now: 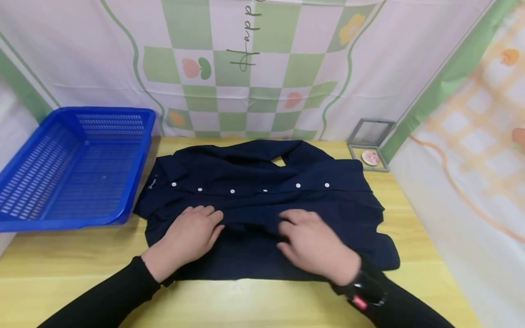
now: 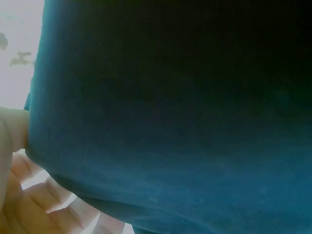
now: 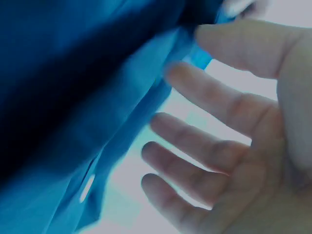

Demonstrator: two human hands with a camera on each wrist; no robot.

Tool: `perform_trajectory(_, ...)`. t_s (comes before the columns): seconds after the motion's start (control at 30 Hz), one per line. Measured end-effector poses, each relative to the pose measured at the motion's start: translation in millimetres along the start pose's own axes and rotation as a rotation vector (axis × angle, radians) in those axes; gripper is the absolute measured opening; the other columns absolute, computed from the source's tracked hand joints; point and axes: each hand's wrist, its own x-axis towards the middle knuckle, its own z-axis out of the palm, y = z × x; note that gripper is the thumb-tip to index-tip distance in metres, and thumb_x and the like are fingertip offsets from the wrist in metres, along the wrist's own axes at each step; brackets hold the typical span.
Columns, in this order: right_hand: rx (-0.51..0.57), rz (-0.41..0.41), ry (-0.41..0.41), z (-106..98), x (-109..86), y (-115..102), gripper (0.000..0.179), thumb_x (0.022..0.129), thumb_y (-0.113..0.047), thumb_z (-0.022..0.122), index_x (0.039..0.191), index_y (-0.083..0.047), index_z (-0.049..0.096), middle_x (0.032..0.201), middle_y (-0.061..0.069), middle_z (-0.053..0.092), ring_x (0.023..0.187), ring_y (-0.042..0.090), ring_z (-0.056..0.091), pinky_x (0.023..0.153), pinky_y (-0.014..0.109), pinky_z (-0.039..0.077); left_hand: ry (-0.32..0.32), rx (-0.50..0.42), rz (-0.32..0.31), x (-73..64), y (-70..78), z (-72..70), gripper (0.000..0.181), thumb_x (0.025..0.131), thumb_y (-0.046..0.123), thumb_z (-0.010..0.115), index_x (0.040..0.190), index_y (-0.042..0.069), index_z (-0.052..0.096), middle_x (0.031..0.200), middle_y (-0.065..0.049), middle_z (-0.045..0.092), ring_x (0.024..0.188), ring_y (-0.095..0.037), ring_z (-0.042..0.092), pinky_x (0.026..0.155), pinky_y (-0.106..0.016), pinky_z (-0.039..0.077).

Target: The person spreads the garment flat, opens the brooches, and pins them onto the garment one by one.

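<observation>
Shirt (image 1: 246, 207): navy and white-buttoned, it lies across the bench (image 1: 229, 303), one sleeve along its far side.
Left hand (image 1: 190, 234): it rests on the shirt's near half, toward the collar (image 1: 171, 167); cloth hides the fingertips, so whether it pinches cannot be told.
Right hand (image 1: 313, 243): its fingers spread over the shirt's near half, toward the hem.
Basket (image 1: 61, 223): blue, it stands just beside the shirt's collar end.
Case (image 1: 371, 133): grey, it sits beyond the shirt's far hem corner.

Dark-blue cloth (image 2: 170, 126) fills most of view; 1 thumb (image 2: 14, 127) at its left edge, 4 fingers (image 2: 46, 195) partly behind, lower left.
</observation>
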Motion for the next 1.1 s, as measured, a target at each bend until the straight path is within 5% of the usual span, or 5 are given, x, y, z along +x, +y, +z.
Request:
perform_trajectory(0.13,0.058,-0.043,-0.019,10.5,44.4,-29.0,0.041,0.089,-0.037,0.073,0.118,-0.008,0.066,0.113,0.007,0.063,0.101,0.025,0.061,0.082,0.043,0.049,0.017,-0.009,0.014,0.4,-0.7,-0.8,0.016,0.091,0.021,0.074,0.087,0.014,0.060,0.078,0.001,0.054,0.072,-0.020,0.057,0.063,-0.036,0.044)
perform_trajectory(0.3,0.058,-0.069,0.017,25.8,75.1,-36.0,0.017,0.090,-0.028,0.074,0.094,-0.013,0.068,0.084,0.002,0.057,0.074,0.020,0.058,0.063,0.033,0.045,0.020,-0.011,0.019,-0.5,0.4,0.3,0.019,0.087,0.017,0.078,0.089,0.013,0.060,0.079,0.001,0.054,0.072,-0.019,0.056,0.063,-0.035,0.044)
perform_trajectory(0.6,-0.055,-0.125,0.180,20.2,77.9,-30.0,0.009,0.091,0.001,0.062,0.091,-0.008,0.064,0.077,0.005,0.058,0.067,0.021,0.058,0.062,0.033,0.048,-0.041,0.157,-0.154,-22.8,1.0,-2.1,0.018,0.087,0.008,0.072,0.100,0.005,0.059,0.085,-0.010,0.050,0.074,-0.028,0.050,0.060,-0.041,0.045)
perform_trajectory(0.9,-0.004,-0.350,0.207,36.4,68.9,-36.0,0.011,0.094,-0.001,0.058,0.090,-0.011,0.062,0.081,0.001,0.042,0.063,0.017,0.040,0.056,0.030,0.036,-0.096,0.078,-0.234,-40.5,-4.2,-5.7,0.020,0.086,0.010,0.068,0.097,0.006,0.052,0.057,0.001,0.041,0.042,-0.016,0.041,0.035,-0.033,0.032)
perform_trajectory(1.1,0.045,-0.406,0.057,46.0,52.3,-47.5,0.009,0.095,-0.009,0.061,0.100,-0.015,0.066,0.093,0.000,0.053,0.068,0.012,0.050,0.059,0.027,0.046,-0.074,0.077,-0.036,-41.8,6.0,-11.4,0.047,0.084,0.029,0.078,0.124,0.006,0.064,0.092,-0.007,0.061,0.074,-0.022,0.059,0.059,-0.037,0.050)
